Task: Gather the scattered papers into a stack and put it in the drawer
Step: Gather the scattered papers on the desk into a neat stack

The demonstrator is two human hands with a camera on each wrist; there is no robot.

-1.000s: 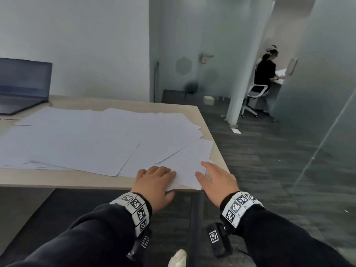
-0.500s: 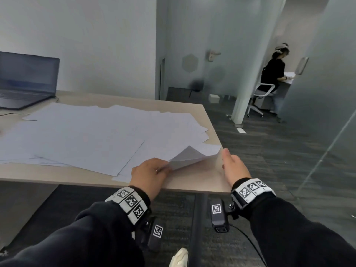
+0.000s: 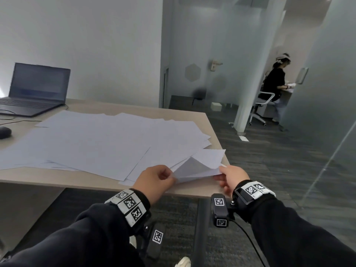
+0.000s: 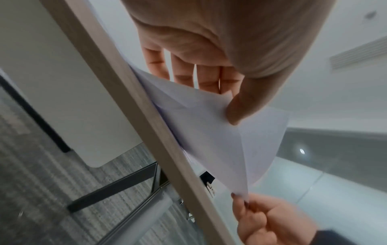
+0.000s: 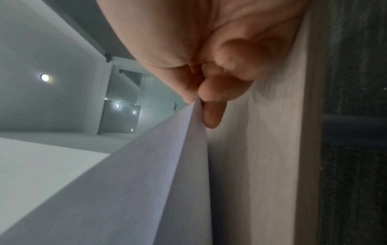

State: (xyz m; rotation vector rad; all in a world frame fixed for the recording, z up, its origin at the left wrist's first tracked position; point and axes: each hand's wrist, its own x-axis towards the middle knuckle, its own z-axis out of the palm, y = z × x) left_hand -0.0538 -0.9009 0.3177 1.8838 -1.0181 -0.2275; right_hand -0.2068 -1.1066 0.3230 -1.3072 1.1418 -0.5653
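Your left hand (image 3: 154, 179) and right hand (image 3: 232, 178) each pinch a near corner of the lifted sheet (image 3: 198, 166), which spans between them; the scattered papers (image 3: 100, 143) lie beyond, leftward, nearer your left.

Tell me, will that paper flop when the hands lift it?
Probably floppy: the lifted paper already sags between the left hand and right hand. Likely light, since fingertips alone pinch it.
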